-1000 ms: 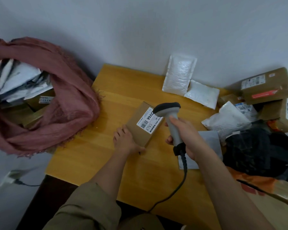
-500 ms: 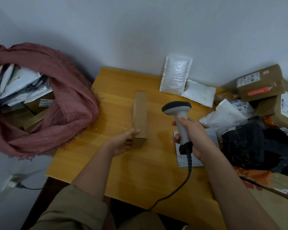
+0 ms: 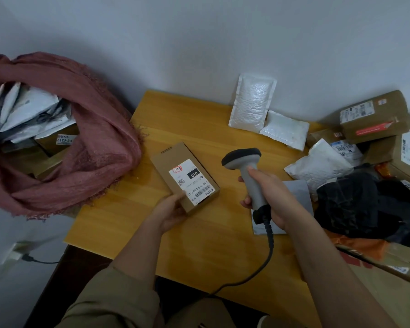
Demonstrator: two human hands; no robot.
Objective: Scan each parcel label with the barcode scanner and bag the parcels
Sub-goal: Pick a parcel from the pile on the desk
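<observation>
A small brown cardboard box (image 3: 166, 162) lies on the wooden table (image 3: 199, 233) with a white barcode label (image 3: 191, 184) facing up. My left hand (image 3: 169, 213) grips the box at its near end, thumb on the top face by the label. My right hand (image 3: 268, 200) holds a grey barcode scanner (image 3: 245, 163) by its handle, just right of the box, its dark head level with the box's far part. The scanner's black cable (image 3: 268, 254) runs down off the near table edge. A dusty-pink cloth bag (image 3: 100, 147) stands open at the left with several parcels inside.
Two white bubble mailers (image 3: 253, 105) lean by the wall at the back. Brown boxes (image 3: 374, 117), white pouches (image 3: 317, 165) and a black bag (image 3: 369, 204) are heaped at the right. A flat grey mailer (image 3: 298, 192) lies under my right hand. A power plug (image 3: 14, 254) sits low left.
My left hand turned the box from one labelled face, up onto its edge, then down flat with another label facing up and nearer the bag. The scanner shifted slightly right.
</observation>
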